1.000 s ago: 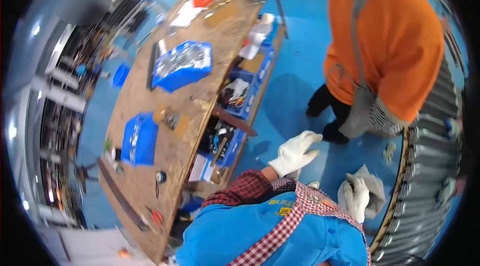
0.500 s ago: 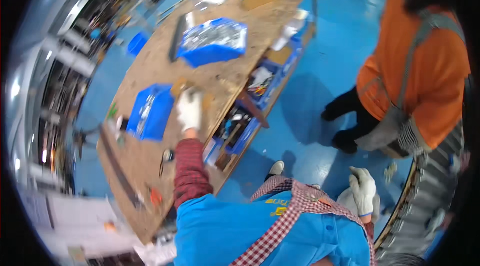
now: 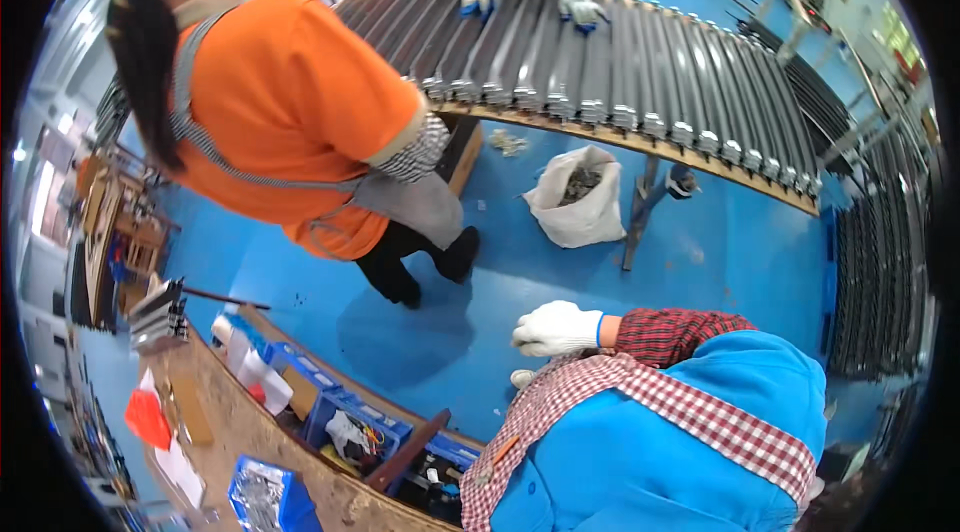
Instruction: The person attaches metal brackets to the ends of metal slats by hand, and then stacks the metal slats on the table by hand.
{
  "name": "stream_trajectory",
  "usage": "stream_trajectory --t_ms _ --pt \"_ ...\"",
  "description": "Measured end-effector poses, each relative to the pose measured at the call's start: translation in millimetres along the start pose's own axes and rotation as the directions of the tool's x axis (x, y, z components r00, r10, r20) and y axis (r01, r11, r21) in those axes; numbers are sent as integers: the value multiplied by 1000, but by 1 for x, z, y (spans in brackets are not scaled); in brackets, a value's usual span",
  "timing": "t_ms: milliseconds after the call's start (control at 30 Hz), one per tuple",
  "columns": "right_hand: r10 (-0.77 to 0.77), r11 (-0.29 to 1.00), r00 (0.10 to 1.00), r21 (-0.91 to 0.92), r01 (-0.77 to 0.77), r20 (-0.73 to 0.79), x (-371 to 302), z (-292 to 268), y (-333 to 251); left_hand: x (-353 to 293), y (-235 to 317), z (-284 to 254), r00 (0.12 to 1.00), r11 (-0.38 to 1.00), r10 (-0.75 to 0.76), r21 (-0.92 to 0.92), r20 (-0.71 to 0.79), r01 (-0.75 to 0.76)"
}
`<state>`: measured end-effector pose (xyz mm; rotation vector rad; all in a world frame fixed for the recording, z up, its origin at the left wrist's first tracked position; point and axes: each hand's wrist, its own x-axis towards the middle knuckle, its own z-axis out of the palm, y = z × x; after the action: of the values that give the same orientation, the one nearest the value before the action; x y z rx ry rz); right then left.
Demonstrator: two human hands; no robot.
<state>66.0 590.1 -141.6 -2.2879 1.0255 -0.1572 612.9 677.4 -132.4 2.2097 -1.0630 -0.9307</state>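
My right hand [image 3: 558, 330], in a white knitted glove, hangs in front of my body above the blue floor. Its fingers are curled in, and the palm is hidden, so I cannot make out whether anything is inside. A red plaid sleeve [image 3: 680, 332] covers that forearm. My left hand is out of view. Nearest below the right hand are my checked apron [image 3: 560, 402] and a pale shoe tip [image 3: 521, 379]. At lower left stands the wooden workbench [image 3: 340, 497], with a blue bin [image 3: 270, 497] of small clear-wrapped items on it.
A person in orange [image 3: 290, 122] stands ahead left. Beyond, a long table carries rows of dark metal bars [image 3: 560, 47], with another worker's gloved hands [image 3: 580, 7] on them. A white sack [image 3: 580, 197] of small pieces stands on the floor. Open drawers [image 3: 350, 432] line the bench edge.
My view has swung to the right, bringing the table of bars and the sack into sight. My left hand, earlier over the bench beside a blue bin, has left the view.
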Motion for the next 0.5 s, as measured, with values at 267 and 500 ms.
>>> stream_trajectory --t_ms 267,500 --pt "74 994 994 82 -68 -79 -14 16 -1 -40 -31 -4 915 914 402 -82 39 -398" --pt "102 992 981 96 -87 -167 -29 18 25 -82 -58 -24 735 729 678 -166 34 -664"
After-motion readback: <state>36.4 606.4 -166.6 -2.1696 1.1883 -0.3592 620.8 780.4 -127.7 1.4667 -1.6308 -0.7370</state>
